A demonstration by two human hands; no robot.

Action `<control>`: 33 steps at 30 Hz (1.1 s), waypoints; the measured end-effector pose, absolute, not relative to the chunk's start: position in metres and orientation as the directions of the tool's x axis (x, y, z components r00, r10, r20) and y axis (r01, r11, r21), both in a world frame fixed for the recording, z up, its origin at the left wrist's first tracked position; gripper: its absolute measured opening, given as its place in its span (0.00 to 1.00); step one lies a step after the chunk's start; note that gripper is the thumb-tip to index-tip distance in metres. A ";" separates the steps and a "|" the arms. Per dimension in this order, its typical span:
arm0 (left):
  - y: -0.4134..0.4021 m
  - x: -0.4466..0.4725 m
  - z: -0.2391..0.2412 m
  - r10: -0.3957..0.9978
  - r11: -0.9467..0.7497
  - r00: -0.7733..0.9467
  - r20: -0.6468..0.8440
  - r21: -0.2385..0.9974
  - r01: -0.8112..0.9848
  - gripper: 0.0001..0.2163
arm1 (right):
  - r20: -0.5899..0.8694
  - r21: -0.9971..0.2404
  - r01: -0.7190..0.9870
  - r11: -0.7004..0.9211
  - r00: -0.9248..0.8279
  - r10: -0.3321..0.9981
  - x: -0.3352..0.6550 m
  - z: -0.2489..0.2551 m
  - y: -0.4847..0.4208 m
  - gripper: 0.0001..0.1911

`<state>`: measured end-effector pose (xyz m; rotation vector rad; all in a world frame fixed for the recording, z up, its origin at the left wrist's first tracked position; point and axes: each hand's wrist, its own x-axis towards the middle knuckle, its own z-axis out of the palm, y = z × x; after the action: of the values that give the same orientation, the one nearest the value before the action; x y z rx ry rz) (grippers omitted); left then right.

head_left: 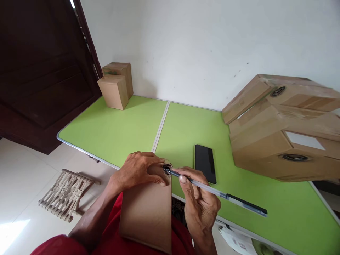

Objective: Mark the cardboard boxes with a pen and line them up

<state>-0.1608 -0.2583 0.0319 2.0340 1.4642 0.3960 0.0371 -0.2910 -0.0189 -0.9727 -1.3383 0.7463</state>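
A flat brown cardboard box [147, 212] rests on my lap against the near edge of the green table [119, 131]. My left hand [139, 170] lies spread on the box's upper end, pressing it down. My right hand [198, 202] grips a long clear-barrelled pen [212, 191] with a black cap end. The pen's tip touches a dark round mark at the box's top right corner, just beside my left fingertips.
A black phone [204, 163] lies face up on the table right of the pen. Stacked large cardboard boxes [281, 127] fill the right side. Two small boxes [117, 85] stand at the far left corner. A folded wooden stool [66, 193] lies on the floor left.
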 end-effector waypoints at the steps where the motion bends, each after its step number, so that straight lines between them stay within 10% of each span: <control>1: -0.258 -0.161 0.032 0.932 -0.215 0.349 -0.100 0.621 0.754 0.26 | 0.452 -0.890 0.120 0.440 0.109 0.885 0.038 -0.019 -0.290 0.06; 18: -0.257 -0.162 0.029 0.927 -0.234 0.363 -0.092 0.616 0.753 0.27 | 0.478 -0.806 0.354 0.474 -0.081 0.875 0.052 -0.017 -0.285 0.05; 26: -0.257 -0.160 0.030 0.927 -0.231 0.361 -0.099 0.609 0.759 0.26 | 0.297 -0.902 0.386 0.194 0.228 0.927 0.075 -0.019 -0.253 0.20; 33: -0.258 -0.160 0.030 0.936 -0.205 0.334 -0.113 0.595 0.777 0.25 | -0.195 -0.395 0.918 -0.037 -0.044 0.980 0.047 -0.036 -0.158 0.18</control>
<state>-0.1596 -0.2581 0.0305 2.0398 1.4963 0.3678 0.0470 -0.1577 -0.0360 -2.0661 -2.0741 0.6436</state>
